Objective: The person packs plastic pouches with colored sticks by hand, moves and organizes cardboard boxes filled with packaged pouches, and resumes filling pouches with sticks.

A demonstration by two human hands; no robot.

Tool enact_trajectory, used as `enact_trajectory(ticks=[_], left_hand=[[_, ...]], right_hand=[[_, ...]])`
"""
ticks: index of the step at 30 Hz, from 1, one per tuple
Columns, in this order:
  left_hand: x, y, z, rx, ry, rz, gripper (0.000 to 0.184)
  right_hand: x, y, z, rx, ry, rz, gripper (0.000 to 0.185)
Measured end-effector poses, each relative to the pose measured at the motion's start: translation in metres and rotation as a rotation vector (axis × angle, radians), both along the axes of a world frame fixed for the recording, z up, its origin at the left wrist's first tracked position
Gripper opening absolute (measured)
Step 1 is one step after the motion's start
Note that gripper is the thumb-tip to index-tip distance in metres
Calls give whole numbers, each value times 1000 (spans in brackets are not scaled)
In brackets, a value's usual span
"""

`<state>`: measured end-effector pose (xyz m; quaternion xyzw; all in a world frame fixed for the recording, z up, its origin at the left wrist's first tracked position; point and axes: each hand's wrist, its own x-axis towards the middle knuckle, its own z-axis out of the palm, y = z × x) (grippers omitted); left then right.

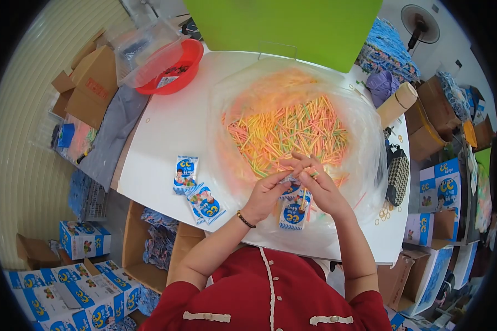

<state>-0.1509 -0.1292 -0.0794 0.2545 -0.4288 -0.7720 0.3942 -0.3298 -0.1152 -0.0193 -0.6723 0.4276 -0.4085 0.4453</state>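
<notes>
My left hand [264, 195] pinches the edge of a small blue-and-white packet [288, 180] in front of my body. My right hand [321, 191] meets it there, its fingers curled around a few thin pastel sticks [313, 174]. Fingers cover most of the packet, so its opening cannot be made out. Just beyond both hands, a large clear plastic bag [373, 165] lies spread around a heap of pink, yellow and green sticks [298, 129]. Below my hands rests another blue-and-white packet [292, 215]. Several similar packets [205, 203] lie to the left.
On the white table [160, 138] stands a red basin [190, 63] at back left. A green panel [292, 27] rises behind the bag. To the right are a beige bottle [398, 102], a checkered pouch [398, 176] and rubber bands [384, 214]. Cartons [85, 289] surround the table.
</notes>
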Motion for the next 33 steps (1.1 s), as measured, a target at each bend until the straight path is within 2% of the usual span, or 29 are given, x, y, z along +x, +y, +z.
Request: enact_trajectory(ticks=[2, 5, 8, 11, 14, 17, 20, 23, 25, 27, 29, 32, 33], left_hand=[[-2, -5, -3, 11, 41, -53, 32], [-7, -12, 2, -121, 23, -70, 28], [-3, -24, 4, -157, -75, -34, 31], [-3, -31, 13, -275, -132, -16, 37], [-3, -32, 17, -296, -163, 5, 39], [-3, -35, 12, -216, -106, 9, 39], [-5, -34, 5, -219, -120, 13, 38], [-3, -33, 5, -264, -179, -38, 40], [-5, -32, 2, -216, -121, -32, 40], [-3, -29, 0, -137, -76, -23, 40], [4, -28, 4, -34, -43, -10, 40], [11, -31, -1, -149, -22, 4, 40], [13, -31, -1, -157, -19, 8, 40]], right_hand=[[0, -1, 11, -153, 263, -20, 36], [-6, -7, 12, -39, 426, 62, 29], [-7, -7, 13, 8, 232, 22, 45], [-5, -10, 23, 19, -77, 31, 47], [-8, -15, 8, 88, -208, -4, 50], [-6, -18, 4, 0, -302, -163, 51], [1, -24, 18, -80, -301, -201, 51], [4, -34, 7, -165, -131, -183, 52], [6, -33, 9, -176, 357, -145, 56], [7, -28, 10, -238, 603, -151, 60], [2, -21, 8, -361, 603, -205, 67], [2, -11, 13, -297, 241, -307, 56], [-1, -12, 9, -310, 333, -285, 48]])
